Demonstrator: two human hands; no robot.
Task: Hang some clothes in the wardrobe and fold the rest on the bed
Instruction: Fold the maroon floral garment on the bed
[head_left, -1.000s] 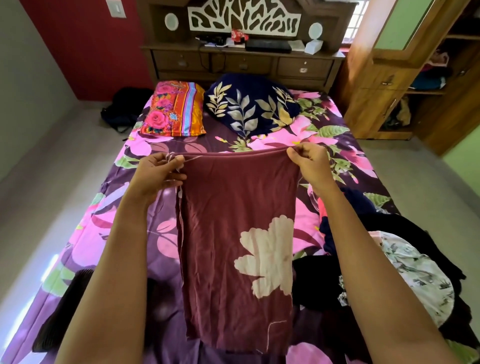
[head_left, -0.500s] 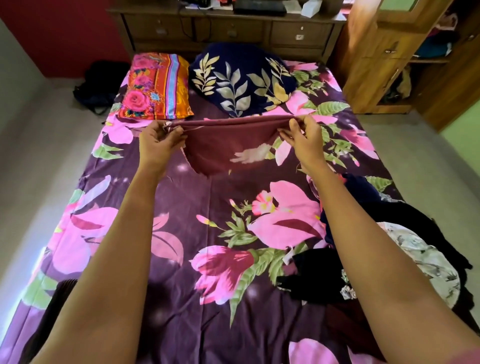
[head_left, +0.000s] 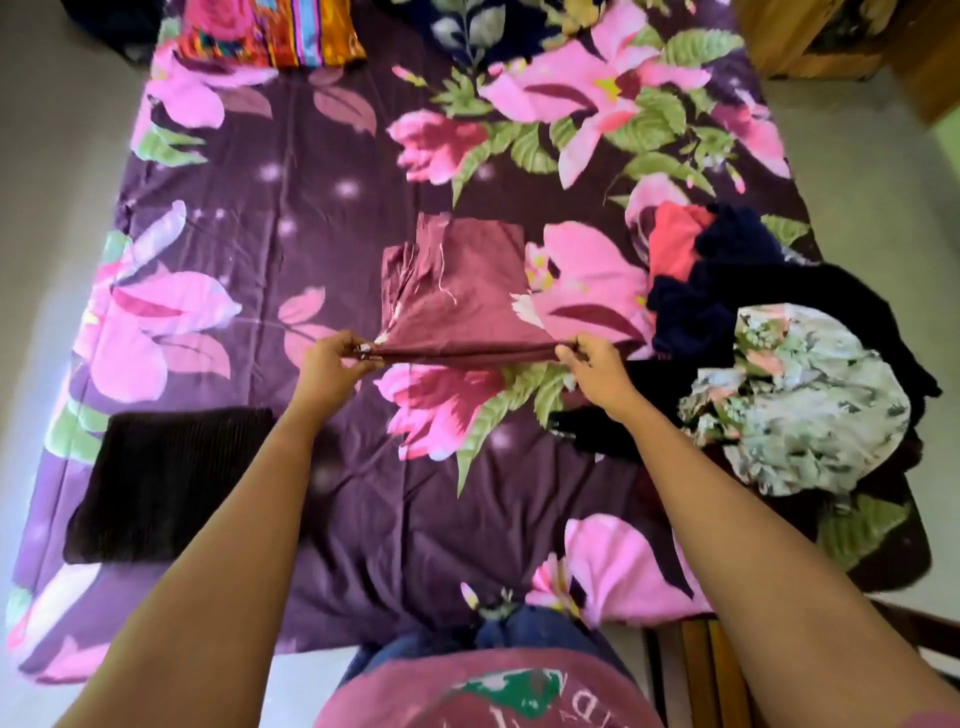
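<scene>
Wardrobe (head_left: 802, 44) mostly out of frame

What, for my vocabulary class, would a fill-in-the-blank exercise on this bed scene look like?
1. The maroon cloth that the left hand and right hand pinch lies on the ____.
2. The folded dark garment lies to the ____ of the left hand.
3. The unfolded pile lies to the ____ of the right hand.
Missing words: bed; left; right.
</scene>
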